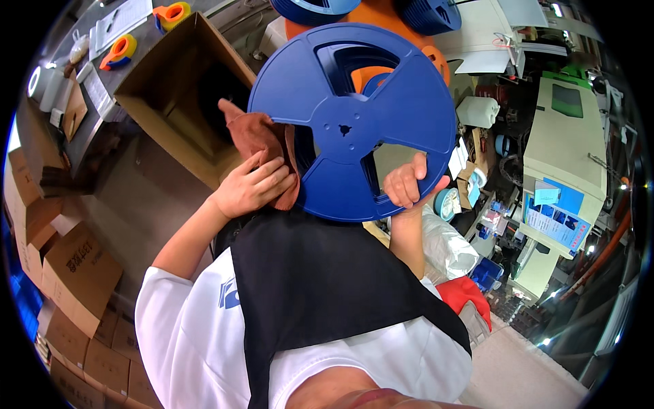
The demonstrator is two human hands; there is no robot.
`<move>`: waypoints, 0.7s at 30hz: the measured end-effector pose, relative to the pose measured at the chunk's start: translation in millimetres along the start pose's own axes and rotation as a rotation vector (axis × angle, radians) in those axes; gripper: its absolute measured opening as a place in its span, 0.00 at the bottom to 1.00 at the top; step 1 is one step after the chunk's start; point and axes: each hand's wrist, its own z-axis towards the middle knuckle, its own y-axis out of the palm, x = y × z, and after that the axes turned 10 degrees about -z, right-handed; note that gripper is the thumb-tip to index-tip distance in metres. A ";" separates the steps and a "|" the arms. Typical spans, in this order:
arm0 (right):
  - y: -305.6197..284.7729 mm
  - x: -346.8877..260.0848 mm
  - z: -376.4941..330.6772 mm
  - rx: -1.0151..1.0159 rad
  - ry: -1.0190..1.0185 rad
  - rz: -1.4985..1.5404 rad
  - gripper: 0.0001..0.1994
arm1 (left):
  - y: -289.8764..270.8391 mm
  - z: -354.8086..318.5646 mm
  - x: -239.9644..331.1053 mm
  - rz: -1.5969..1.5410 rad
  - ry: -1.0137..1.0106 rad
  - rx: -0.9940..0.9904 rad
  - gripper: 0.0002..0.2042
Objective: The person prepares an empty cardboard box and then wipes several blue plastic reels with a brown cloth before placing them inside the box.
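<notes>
A large blue plastic reel is held up in front of my chest, its flat round face toward me. It has wide cut-out windows and a small hole at its centre. My right hand grips the lower right rim, fingers curled over the edge beside a window. At the reel's left edge, my left hand clasps a reddish-brown cloth. The cloth lies against the rim, and part of it hangs below my fingers. More blue reels sit beyond, near an orange surface.
An open cardboard box stands close on my left. Orange tape rolls and papers lie on a dark table behind it. Closed cartons are stacked lower left. A pale green machine stands at the right.
</notes>
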 end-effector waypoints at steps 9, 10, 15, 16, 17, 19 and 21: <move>11.4 -5.3 20.9 0.232 0.134 -0.269 0.35 | -14.7 -10.5 -6.7 -0.143 -0.257 0.078 0.15; 24.3 -0.1 27.5 0.786 0.137 -0.437 0.35 | -18.3 -17.3 -7.2 -0.267 -0.375 0.138 0.14; -7.1 -1.1 11.8 0.526 0.169 -0.314 0.30 | -8.1 -48.6 -13.6 -1.229 -1.110 0.572 0.09; -10.3 -1.0 3.7 0.570 0.194 -0.338 0.30 | -7.5 -51.8 -13.2 -1.687 -1.118 0.827 0.09; -11.7 -1.8 0.5 0.569 0.217 -0.345 0.29 | -7.8 -57.5 -12.8 -1.762 -1.067 0.883 0.12; -14.7 -3.4 -6.1 0.610 0.238 -0.361 0.27 | -12.0 -67.5 -9.8 -1.820 -1.063 0.937 0.13; -16.1 -4.2 -9.1 0.661 0.251 -0.378 0.24 | -5.9 -80.6 -9.5 -1.881 -1.065 1.010 0.16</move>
